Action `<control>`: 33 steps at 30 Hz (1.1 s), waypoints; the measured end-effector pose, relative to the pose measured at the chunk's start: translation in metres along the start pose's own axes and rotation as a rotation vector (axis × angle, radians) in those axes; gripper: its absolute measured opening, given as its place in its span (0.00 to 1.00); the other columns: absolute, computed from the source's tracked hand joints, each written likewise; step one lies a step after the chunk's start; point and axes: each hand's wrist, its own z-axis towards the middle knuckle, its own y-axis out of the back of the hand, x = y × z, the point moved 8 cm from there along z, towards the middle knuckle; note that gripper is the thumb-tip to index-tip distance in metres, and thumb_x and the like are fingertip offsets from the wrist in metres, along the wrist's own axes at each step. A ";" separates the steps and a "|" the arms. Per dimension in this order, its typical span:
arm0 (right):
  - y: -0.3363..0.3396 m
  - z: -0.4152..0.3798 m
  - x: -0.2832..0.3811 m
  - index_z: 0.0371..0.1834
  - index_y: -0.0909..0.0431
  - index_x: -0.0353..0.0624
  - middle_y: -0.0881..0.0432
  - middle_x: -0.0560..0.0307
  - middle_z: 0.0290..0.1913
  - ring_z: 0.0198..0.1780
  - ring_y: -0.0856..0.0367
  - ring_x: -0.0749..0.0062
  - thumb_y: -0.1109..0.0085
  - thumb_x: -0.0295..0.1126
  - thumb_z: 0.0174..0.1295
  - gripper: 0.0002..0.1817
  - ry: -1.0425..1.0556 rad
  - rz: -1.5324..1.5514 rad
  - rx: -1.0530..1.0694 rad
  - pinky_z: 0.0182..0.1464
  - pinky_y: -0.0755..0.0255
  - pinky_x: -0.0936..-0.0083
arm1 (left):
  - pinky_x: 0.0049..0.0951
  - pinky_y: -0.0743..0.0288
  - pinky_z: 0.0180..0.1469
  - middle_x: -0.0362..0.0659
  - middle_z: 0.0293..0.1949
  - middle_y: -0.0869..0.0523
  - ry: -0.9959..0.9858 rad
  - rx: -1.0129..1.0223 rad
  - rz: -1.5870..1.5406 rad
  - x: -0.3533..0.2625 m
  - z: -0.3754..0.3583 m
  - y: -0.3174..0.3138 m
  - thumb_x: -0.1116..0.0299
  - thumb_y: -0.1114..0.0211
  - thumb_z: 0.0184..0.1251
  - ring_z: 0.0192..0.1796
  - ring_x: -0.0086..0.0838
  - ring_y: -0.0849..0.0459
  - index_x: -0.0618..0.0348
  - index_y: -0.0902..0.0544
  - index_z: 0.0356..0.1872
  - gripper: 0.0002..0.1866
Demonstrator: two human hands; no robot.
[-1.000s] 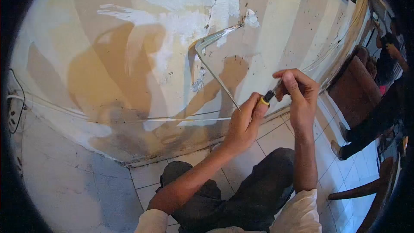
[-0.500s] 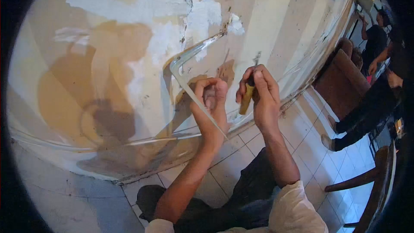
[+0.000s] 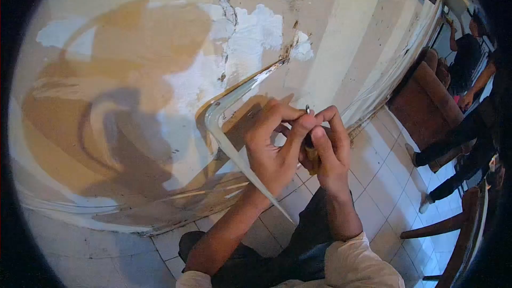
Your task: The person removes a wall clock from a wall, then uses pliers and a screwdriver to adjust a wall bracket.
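Note:
My right hand (image 3: 332,154) is closed around a screwdriver with a yellow handle (image 3: 311,166), whose shaft is mostly hidden behind my fingers. Thumb and forefinger of my left hand (image 3: 274,146) are pinched right against the right hand's fingertips. A small shiny metal piece (image 3: 308,109) sticks up at that pinch; its kind does not show clearly. Just left of my hands, a pale L-shaped shelf bracket (image 3: 217,122) stands out from the wall, one arm along the wall and the other reaching down past my left wrist.
The striped wall (image 3: 346,37) has white filler patches (image 3: 261,32), a crack and small holes. Tiled floor (image 3: 373,170) lies below. To the right are a brown armchair (image 3: 426,106), a wooden chair (image 3: 464,229) and people in dark clothes (image 3: 458,154).
My hands have come together: the left moved right and up to the screwdriver, and the right lowered slightly. The left fingers now pinch. The view shifted, and a person at right moved.

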 end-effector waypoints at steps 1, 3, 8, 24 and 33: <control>0.004 -0.001 0.003 0.46 0.39 0.44 0.30 0.64 0.26 0.21 0.37 0.88 0.51 0.32 0.74 0.08 0.022 0.001 0.015 0.20 0.45 0.88 | 0.19 0.26 0.36 0.41 0.37 0.17 0.002 0.000 -0.022 0.004 -0.001 0.003 0.69 0.35 0.70 0.34 0.20 0.18 0.64 0.20 0.38 0.08; 0.009 0.001 0.008 0.45 0.39 0.44 0.30 0.64 0.27 0.21 0.37 0.88 0.50 0.32 0.74 0.08 0.064 0.008 0.056 0.20 0.45 0.88 | 0.18 0.27 0.33 0.41 0.35 0.18 0.034 -0.052 -0.034 0.006 -0.002 0.012 0.68 0.37 0.72 0.32 0.20 0.18 0.64 0.21 0.37 0.08; 0.008 0.016 0.012 0.46 0.31 0.38 0.30 0.67 0.29 0.24 0.36 0.89 0.46 0.35 0.73 0.11 0.079 -0.355 -0.148 0.22 0.43 0.88 | 0.18 0.27 0.31 0.40 0.32 0.17 0.150 -0.265 -0.096 0.003 -0.003 0.017 0.61 0.40 0.75 0.31 0.18 0.19 0.63 0.20 0.41 0.13; -0.013 0.028 0.022 0.54 0.28 0.37 0.20 0.60 0.27 0.25 0.29 0.88 0.50 0.34 0.75 0.13 0.075 -0.578 -0.123 0.24 0.37 0.84 | 0.16 0.47 0.19 0.33 0.14 0.26 0.503 -0.526 -0.491 0.013 0.000 0.000 0.52 0.39 0.74 0.17 0.12 0.34 0.61 0.19 0.21 0.25; -0.016 0.030 0.011 0.49 0.32 0.38 0.20 0.61 0.30 0.25 0.32 0.90 0.52 0.32 0.76 0.09 0.109 -0.369 -0.162 0.23 0.41 0.86 | 0.15 0.49 0.23 0.29 0.17 0.30 0.506 -0.510 -0.380 0.012 0.001 0.008 0.53 0.38 0.73 0.20 0.11 0.39 0.57 0.20 0.22 0.22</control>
